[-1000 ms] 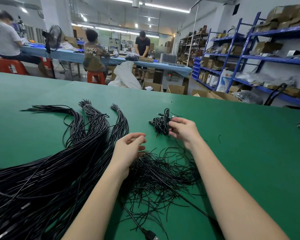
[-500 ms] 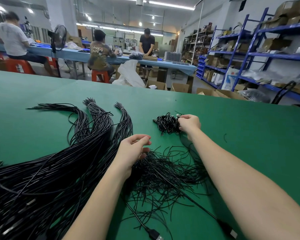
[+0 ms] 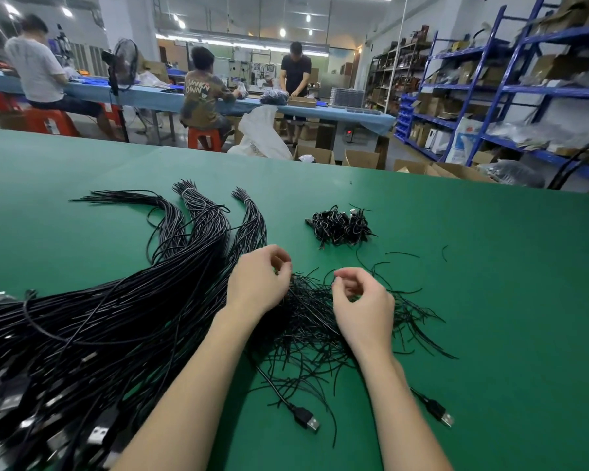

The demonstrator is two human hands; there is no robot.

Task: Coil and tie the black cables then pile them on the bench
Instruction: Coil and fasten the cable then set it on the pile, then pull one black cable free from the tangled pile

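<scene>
The black cables (image 3: 92, 321) lie in a big long bunch on the left side of the green bench (image 3: 490, 300), with their plug ends near the person. In the middle sits a messy heap of short thin ties (image 3: 323, 321). Farther back is a small pile of coiled cables (image 3: 340, 224) that are already tied.

The left hand (image 3: 257, 283) is curled over the edge of the ties and looks to be pinching one — the tips are too small to be sure. The right hand (image 3: 363, 302) hangs over the ties with bent fingers and holds nothing that shows.

The cables look light, thin and bendy. One should loop round easily but may spring open if let go. A good place to hold is near the plug, like the loose plug (image 3: 305, 418) by the left arm, since it is stiff and chunky. The ties are skinny and tangle together, so pull one out by its end.

A seated person's shirt (image 3: 201, 93) across the room has writing — I read "OWN", and the rest is blurry.
</scene>
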